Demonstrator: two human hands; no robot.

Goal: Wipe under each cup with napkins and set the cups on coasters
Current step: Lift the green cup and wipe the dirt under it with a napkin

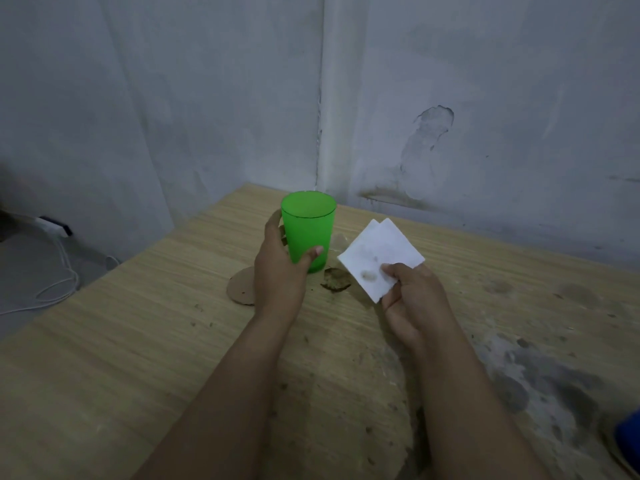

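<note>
Head view shows your green cup [308,230] upright, raised off the table [104,341], its mouth open toward you. Its inside reads as plain green with nothing visible in it, though the dim light makes that hard to confirm.

Your left hand [280,271] wraps the cup's lower half: the thumb lies across the near face, pointing right, and the fingers curl round the far left side. The forearm runs up from the bottom middle of the picture, nearly straight.

Your right hand [412,299] pinches a white napkin [379,258] by its near corner, thumb on top and fingers curled underneath. The napkin is folded square, two layers showing at its far edge, and it carries brownish smudges near your thumb. It hangs just right of the cup, not touching it.

Below the cup, a round brown coaster [240,287] lies flat on the table, partly hidden behind your left wrist. Just right of it, under the gap between cup and napkin, sits a dark ring-shaped stain [336,280] on the wood. The table carries scattered crumbs and a large grey smear [554,386] toward the right. At the lower right edge a blue object [628,441] shows only partly; you cannot tell what it is. A white cable [59,282] lies on the floor left of the table.
</note>
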